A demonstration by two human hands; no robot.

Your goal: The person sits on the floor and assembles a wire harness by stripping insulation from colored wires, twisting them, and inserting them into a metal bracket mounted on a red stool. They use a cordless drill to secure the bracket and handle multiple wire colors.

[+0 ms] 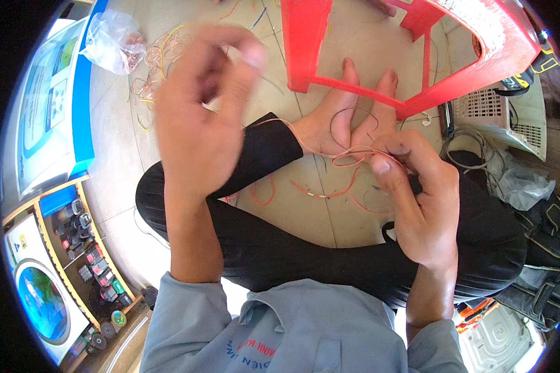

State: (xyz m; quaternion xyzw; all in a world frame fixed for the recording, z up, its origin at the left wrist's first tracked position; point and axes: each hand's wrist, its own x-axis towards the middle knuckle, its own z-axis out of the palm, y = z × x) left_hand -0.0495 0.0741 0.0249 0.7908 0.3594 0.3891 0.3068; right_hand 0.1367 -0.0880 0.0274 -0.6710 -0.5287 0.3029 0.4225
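My right hand point(420, 193) is closed, its thumb and forefinger pinching a bundle of thin orange wires point(348, 155). Loops of this wire hang below the fingers and run leftward over my lower leg. A dark thin wire point(335, 124) curls up from the same bundle, in front of the feet. Raised at the upper left is my left hand point(205, 118), its fingers curled and smeared by motion. Whether it holds anything cannot be made out. Under the wires, one orange length with a white section point(317, 196) dangles above the tiles.
A red stool point(298, 50) stands ahead of my bare feet point(330, 124). Tangled copper wire point(162, 56) and a clear plastic bag point(115, 43) lie at the upper left. Shelves of tools point(96, 261) are on the left; a pale plastic grille point(479, 112) and black bag point(547, 248) sit right.
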